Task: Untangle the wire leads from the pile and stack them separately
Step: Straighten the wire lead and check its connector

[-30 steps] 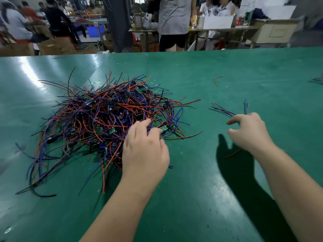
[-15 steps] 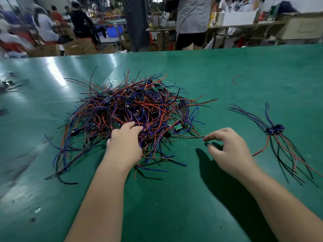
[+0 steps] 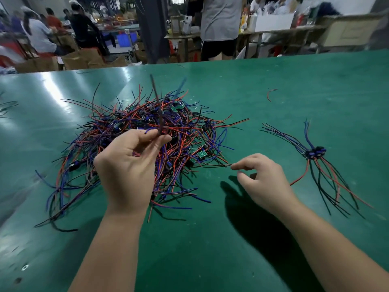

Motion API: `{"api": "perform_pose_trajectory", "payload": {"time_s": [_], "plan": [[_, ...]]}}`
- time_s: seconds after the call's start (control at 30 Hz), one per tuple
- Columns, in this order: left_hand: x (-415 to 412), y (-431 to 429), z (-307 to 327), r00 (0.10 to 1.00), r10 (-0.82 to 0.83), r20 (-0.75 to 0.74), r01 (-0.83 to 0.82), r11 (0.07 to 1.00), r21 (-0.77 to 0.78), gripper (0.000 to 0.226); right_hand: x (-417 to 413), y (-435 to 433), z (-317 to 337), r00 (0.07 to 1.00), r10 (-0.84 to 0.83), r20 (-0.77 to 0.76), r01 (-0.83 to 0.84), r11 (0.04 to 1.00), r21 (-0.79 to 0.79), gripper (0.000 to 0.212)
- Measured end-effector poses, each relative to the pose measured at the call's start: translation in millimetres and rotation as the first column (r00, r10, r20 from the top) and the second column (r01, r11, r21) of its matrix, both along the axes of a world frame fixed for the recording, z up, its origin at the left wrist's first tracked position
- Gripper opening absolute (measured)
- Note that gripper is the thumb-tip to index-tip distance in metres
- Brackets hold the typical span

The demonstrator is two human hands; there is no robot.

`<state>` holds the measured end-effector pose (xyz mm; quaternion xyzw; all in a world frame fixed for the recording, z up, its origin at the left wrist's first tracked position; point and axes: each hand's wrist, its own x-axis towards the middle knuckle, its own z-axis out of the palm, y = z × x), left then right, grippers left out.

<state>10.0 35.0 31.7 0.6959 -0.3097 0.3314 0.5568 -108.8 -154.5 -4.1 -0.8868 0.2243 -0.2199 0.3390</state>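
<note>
Green covering spans the whole table [image 3: 294,91], glossy at the left where it catches the light. On its left half lies the pile [image 3: 185,127] of tangled red, blue and black leads, with small green circuit boards [image 3: 201,153] showing among the strands. Well apart from it on the right lies the separate stack [image 3: 313,153]: a few leads laid together with their dark blue middle parts touching, their blue ends fanned toward the far side and their red and black ends fanned toward the near side.

Over the near edge of the pile the left hand [image 3: 128,165] is raised, palm turned partly up, thumb and fingers pinching one wire lead [image 3: 157,106]; that lead stands nearly upright above the hand and is blurred. Between pile and stack the right hand [image 3: 263,180] hovers low over the table with its fingers loosely curled and nothing gripped. Its thumb and forefinger are a little apart, and the forefinger tip meets the end of a black strand [image 3: 216,165] that reaches out from the pile.

Farther back, a short curved red wire [image 3: 270,94] lies alone.
</note>
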Motion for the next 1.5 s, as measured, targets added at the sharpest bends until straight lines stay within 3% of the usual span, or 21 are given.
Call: {"api": "perform_pose_trajectory", "payload": {"time_s": [0.07, 0.13, 0.23, 0.3, 0.43, 0.53, 0.6, 0.7, 0.83, 0.97, 1.07, 1.2, 1.27, 1.33, 1.43, 1.5], "plan": [[-9, -8, -1, 0.993, -0.116, -0.022, 0.114, 0.991, -0.071, 0.016, 1, 4, 1, 0.997, 0.051, 0.066, -0.054, 0.997, 0.054, 0.024], [-18, -16, -3, 0.982, -0.178, -0.063, 0.173, 0.981, -0.083, 0.014, 0, 6, 3, 0.977, 0.145, 0.159, -0.179, 0.958, 0.225, 0.03], [-27, -24, -9, 0.969, -0.238, -0.061, 0.24, 0.97, 0.043, 0.014, -2, 13, 5, 0.886, 0.345, 0.309, -0.459, 0.743, 0.487, 0.041], [-36, -30, -15, 0.949, -0.311, -0.046, 0.314, 0.939, 0.142, 0.013, -1, 17, 3, 0.825, 0.405, 0.393, -0.564, 0.633, 0.531, 0.04], [-48, -39, -22, 0.897, -0.442, -0.008, 0.432, 0.874, 0.221, 0.01, -1, 17, 3, 0.8, 0.298, 0.52, -0.585, 0.576, 0.571, 0.033], [-42, -38, -16, 0.928, -0.372, 0.006, 0.362, 0.907, 0.215, 0.022, -1, 13, 8, 0.85, 0.112, 0.514, -0.497, 0.493, 0.714, 0.019], [-37, -35, -15, 0.951, -0.293, -0.093, 0.308, 0.916, 0.259, 0.035, -2, 9, 12, 0.85, 0.06, 0.523, -0.506, 0.368, 0.78, 0.019], [-34, -34, -18, 0.896, -0.291, -0.335, 0.409, 0.834, 0.371, 0.044, -6, 4, 17, 0.841, 0.09, 0.534, -0.539, 0.237, 0.809, 0.02], [-39, -37, -23, 0.869, -0.341, -0.359, 0.473, 0.784, 0.401, 0.024, -7, 4, 17, 0.841, 0.116, 0.529, -0.541, 0.22, 0.812, 0.032], [-36, -37, -23, 0.864, -0.245, -0.44, 0.399, 0.866, 0.301, 0.016, -5, 2, 18, 0.877, 0.011, 0.481, -0.468, 0.252, 0.847, 0.044], [-24, -29, -21, 0.903, -0.047, -0.428, 0.209, 0.916, 0.341, 0.014, -4, -1, 21, 0.879, -0.084, 0.469, -0.44, 0.237, 0.866, 0.034], [-14, -20, -17, 0.922, 0.288, -0.26, -0.122, 0.851, 0.511, 0.032, -6, -3, 24, 0.873, -0.184, 0.452, -0.422, 0.178, 0.889, 0.015], [-21, -22, -12, 0.961, 0.244, -0.13, -0.161, 0.877, 0.453, 0.034, -6, -2, 27, 0.871, -0.215, 0.442, -0.419, 0.148, 0.896, 0.01], [-31, -27, -10, 0.996, 0.048, -0.079, -0.013, 0.917, 0.399, 0.035, -6, -2, 28, 0.871, -0.24, 0.429, -0.41, 0.127, 0.903, 0.012], [-49, -36, -15, 0.945, -0.251, -0.21, 0.313, 0.881, 0.355, 0.042, -6, -2, 28, 0.86, -0.28, 0.428, -0.42, 0.089, 0.903, 0.013], [-56, -40, -20, 0.922, -0.289, -0.256, 0.366, 0.866, 0.341, 0.033, -5, -3, 29, 0.847, -0.294, 0.443, -0.436, 0.094, 0.895, 0.014]]}}
